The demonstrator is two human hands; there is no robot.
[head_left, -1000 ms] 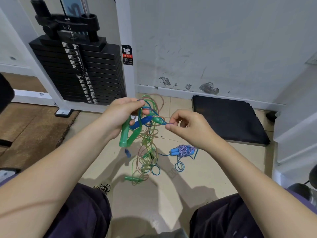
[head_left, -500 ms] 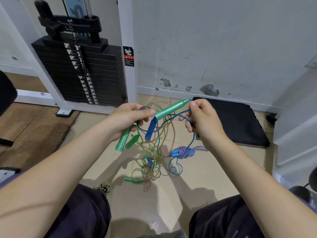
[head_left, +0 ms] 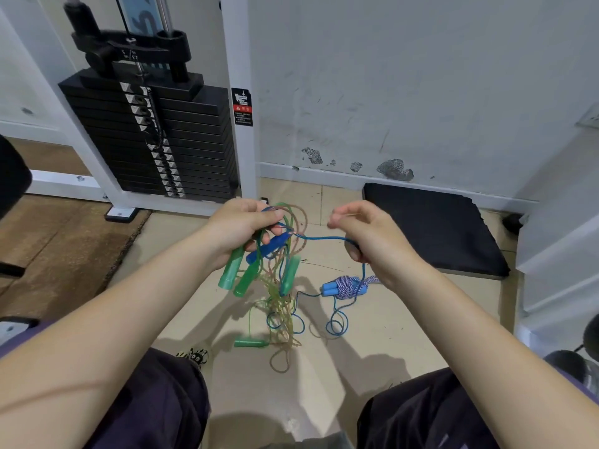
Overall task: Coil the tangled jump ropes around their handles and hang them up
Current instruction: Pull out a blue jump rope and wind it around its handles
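My left hand grips a bundle of jump rope handles: two green handles and a blue handle stick out below its fingers. A third green handle dangles just right of them. Tangled green, tan and blue cords hang from this hand to the floor. My right hand holds a blue cord that runs taut from the blue handle. A loose green handle lies on the floor. A coiled purple-white rope with light blue handles lies below my right hand.
A black weight stack in a white frame stands at the back left. A black foam mat lies against the wall at the right. My knees in dark trousers fill the bottom corners, with tan floor tiles between them.
My right hand let go of the green handle it held up, which now dangles by the bundle. That hand moved down and right, pulling the blue cord sideways.
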